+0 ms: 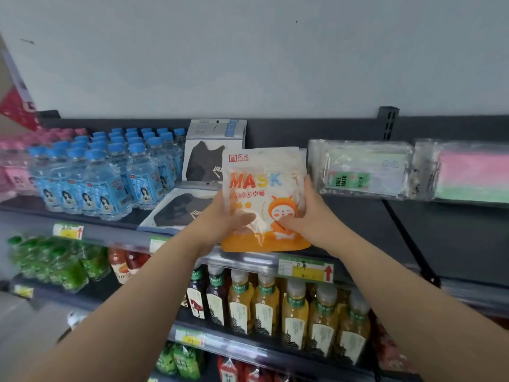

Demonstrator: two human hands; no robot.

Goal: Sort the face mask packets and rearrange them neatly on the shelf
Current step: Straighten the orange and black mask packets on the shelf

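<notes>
Both hands, left hand point(225, 219) and right hand point(308, 213), grasp the upright orange mask packet point(264, 199), fingers point(242, 217) clenched on it, over the shelf point(358, 224) front edge.

The top shelf point(358, 216) is dark. On it, from left: pink packs point(11, 172), blue-capped water bottles point(104, 172), black-mask packets point(176, 208) lying flat and upright, clear mask packets point(360, 169), pastel mask packets point(468, 172).
</notes>
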